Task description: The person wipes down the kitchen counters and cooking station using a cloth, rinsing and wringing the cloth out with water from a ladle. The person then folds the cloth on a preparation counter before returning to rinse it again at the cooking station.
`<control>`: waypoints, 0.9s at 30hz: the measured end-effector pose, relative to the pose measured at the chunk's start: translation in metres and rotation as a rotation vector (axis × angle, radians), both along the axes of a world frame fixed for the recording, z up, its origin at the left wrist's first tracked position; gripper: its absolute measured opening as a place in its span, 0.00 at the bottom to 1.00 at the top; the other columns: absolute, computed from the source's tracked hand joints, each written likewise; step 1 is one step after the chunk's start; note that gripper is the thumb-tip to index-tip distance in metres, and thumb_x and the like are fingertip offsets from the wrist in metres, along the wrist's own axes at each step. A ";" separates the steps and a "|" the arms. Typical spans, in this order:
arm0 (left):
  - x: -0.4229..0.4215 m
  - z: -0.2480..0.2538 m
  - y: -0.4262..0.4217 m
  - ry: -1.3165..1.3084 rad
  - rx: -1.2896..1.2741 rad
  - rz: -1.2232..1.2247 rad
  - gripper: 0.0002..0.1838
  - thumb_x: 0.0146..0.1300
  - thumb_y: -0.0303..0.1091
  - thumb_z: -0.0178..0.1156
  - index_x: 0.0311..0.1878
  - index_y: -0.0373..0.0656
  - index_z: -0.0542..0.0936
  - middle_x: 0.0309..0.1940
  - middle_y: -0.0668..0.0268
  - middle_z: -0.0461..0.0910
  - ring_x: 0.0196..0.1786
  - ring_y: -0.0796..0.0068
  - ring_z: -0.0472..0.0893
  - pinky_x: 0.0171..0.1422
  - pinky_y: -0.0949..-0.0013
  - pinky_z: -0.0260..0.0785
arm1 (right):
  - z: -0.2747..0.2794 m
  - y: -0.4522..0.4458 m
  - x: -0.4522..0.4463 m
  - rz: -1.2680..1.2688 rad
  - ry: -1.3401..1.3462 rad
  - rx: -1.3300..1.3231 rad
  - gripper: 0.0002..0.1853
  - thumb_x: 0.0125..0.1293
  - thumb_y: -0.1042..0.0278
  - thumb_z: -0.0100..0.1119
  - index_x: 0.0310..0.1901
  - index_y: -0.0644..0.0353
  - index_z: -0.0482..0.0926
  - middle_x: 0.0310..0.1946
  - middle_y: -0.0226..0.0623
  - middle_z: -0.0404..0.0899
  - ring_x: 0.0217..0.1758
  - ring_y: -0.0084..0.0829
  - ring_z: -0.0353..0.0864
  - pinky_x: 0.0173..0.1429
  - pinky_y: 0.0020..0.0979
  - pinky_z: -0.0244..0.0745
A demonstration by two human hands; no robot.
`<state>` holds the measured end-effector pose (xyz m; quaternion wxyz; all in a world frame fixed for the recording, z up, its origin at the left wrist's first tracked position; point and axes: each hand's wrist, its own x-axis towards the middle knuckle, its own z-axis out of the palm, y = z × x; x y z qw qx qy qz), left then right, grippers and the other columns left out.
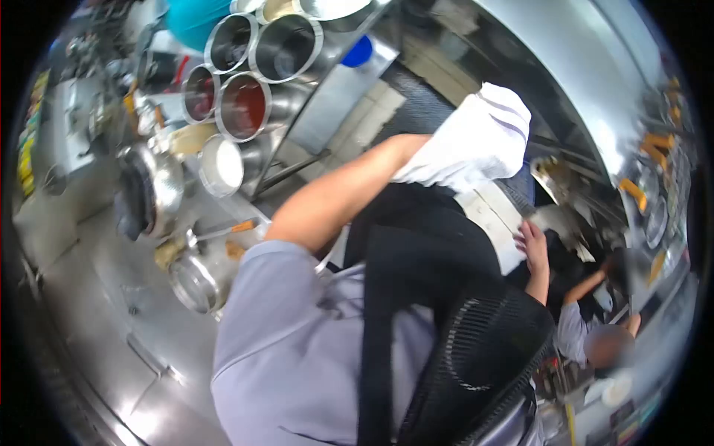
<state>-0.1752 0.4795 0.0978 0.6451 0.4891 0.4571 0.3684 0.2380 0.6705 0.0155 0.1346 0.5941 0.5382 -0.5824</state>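
My left hand is stretched out in front of me, wrapped in a white towel (483,137) with dark stripes. The cloth covers the fingers and bunches at the wrist. Lower and to the right, my right hand (532,245) hangs beside my dark apron (424,238). Its fingers are loosely bent and a little apart, and no object shows in them. White floor tiles (487,215) lie below, between the two hands.
On the left, a steel counter (97,260) carries several metal pots, one with red sauce (245,108), and a white-filled container (223,165). A lidded pot (197,282) stands nearer. A co-worker (584,327) is at the right, near a shelf of utensils (654,186).
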 end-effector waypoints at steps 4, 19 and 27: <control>0.023 0.088 -0.011 0.051 0.342 -0.152 0.31 0.71 0.46 0.63 0.71 0.37 0.77 0.74 0.51 0.75 0.78 0.49 0.71 0.83 0.54 0.59 | -0.009 0.019 -0.013 0.058 0.212 0.207 0.26 0.79 0.53 0.58 0.69 0.61 0.77 0.56 0.36 0.85 0.49 0.29 0.88 0.50 0.32 0.80; -0.011 -0.103 -0.260 0.264 -0.904 0.138 0.33 0.78 0.43 0.55 0.80 0.37 0.65 0.78 0.50 0.69 0.82 0.58 0.64 0.86 0.55 0.53 | -0.014 -0.031 0.010 0.092 -0.076 0.031 0.28 0.79 0.48 0.60 0.69 0.62 0.78 0.51 0.44 0.87 0.48 0.33 0.89 0.48 0.36 0.83; 0.109 -0.112 -0.146 0.633 -0.519 -0.372 0.32 0.76 0.39 0.47 0.82 0.43 0.65 0.83 0.62 0.62 0.89 0.57 0.47 0.91 0.43 0.36 | -0.044 -0.026 0.061 0.256 -0.228 0.027 0.28 0.80 0.51 0.59 0.70 0.64 0.77 0.50 0.40 0.88 0.47 0.30 0.88 0.45 0.30 0.81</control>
